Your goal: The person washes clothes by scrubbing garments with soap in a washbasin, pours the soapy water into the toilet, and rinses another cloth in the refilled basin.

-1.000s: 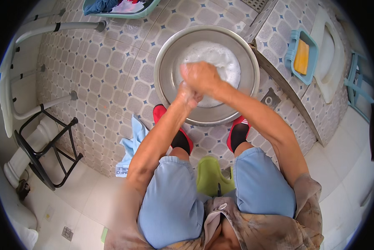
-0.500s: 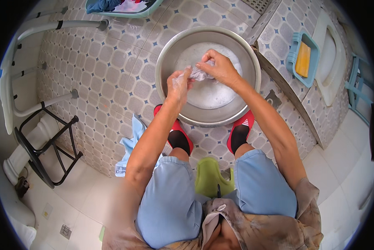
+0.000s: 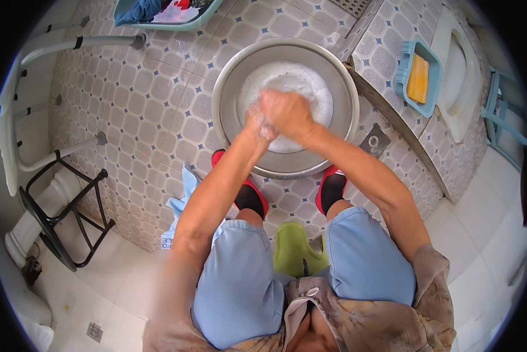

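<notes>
A wide steel basin (image 3: 221, 91) stands on the tiled floor between my feet, with white sudsy water (image 3: 316, 88) in it. My left hand (image 3: 259, 123) and my right hand (image 3: 290, 112) are closed and pressed together above the suds, near the basin's left part. Suds cling to the left hand. Motion blurs the fingers of both. The small whitish cloth seen between them half a second ago is now covered by the hands.
Right of the basin, a raised tiled step (image 3: 387, 44) bears a blue soap dish (image 3: 431, 64) with a yellow soap bar (image 3: 417, 79), beside a squat toilet (image 3: 454, 111). A basin of clothes (image 3: 187, 23) sits far left. A black-framed stool (image 3: 58, 220) and light-blue cloth (image 3: 190, 182) lie left.
My hands have come together, the right one moving left and down over the cloth, which no longer shows. The view has shifted slightly.
</notes>
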Tool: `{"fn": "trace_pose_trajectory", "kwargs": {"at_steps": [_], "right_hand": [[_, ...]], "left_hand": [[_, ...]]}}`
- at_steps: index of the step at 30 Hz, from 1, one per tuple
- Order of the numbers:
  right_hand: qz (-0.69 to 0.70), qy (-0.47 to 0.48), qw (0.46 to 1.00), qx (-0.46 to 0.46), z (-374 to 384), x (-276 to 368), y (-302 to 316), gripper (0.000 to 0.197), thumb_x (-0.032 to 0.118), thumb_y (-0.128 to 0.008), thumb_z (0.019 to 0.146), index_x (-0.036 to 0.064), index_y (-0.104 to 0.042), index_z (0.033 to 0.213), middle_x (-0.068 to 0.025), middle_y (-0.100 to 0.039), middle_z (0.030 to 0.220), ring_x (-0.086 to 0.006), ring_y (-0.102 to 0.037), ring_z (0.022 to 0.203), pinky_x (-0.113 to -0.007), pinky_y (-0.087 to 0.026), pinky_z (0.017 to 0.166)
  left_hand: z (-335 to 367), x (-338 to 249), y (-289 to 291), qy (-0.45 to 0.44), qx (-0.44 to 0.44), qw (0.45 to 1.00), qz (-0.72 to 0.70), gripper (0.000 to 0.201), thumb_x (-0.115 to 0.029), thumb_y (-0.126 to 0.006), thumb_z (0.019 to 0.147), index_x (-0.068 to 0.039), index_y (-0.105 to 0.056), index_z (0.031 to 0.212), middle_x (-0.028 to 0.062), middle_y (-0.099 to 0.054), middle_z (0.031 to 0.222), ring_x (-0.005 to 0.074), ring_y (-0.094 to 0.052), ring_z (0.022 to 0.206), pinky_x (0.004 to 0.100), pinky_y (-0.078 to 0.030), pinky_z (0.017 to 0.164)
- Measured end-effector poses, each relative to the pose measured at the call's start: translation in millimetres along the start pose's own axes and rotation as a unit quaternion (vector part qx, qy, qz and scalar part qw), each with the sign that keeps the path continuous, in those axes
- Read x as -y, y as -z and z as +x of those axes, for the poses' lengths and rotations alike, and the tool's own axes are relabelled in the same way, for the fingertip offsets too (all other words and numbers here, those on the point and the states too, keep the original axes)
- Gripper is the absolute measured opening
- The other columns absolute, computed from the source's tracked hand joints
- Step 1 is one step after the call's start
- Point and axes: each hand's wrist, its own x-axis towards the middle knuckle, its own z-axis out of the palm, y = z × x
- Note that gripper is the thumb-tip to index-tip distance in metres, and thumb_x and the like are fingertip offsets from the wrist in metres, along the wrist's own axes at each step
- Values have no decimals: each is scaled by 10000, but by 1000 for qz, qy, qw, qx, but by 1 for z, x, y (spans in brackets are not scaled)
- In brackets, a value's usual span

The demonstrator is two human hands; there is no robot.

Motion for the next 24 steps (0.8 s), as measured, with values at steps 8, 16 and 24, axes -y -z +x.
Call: {"fn": "trace_pose_trajectory", "kwargs": {"at_steps": [8,16,24], "right_hand": [[-67,-64,993,70,18,-31,-6,196,242,-512,833,70,-607,835,-169,-646,731,-354,-645,665,-455,-516,557],[25,-246,969,15,12,-62,7,319,360,-547,876,44,-558,911,-189,-623,814,-376,-607,771,-464,-476,691],[-123,-120,985,-2,13,-70,6,297,265,-625,837,51,-533,1021,-155,-621,846,-341,-606,766,-431,-493,682]], "left_hand": [[3,-2,28,71,132,983,106,251,-344,-470,938,-113,-546,875,33,-569,747,164,-510,508,303,-346,374],[31,-14,28,-213,-125,927,284,386,-333,-516,925,-16,-590,719,73,-582,605,153,-542,486,291,-425,429],[32,4,22,-177,-54,946,267,356,-337,-488,938,4,-590,926,102,-637,771,169,-612,628,307,-499,542]]}}
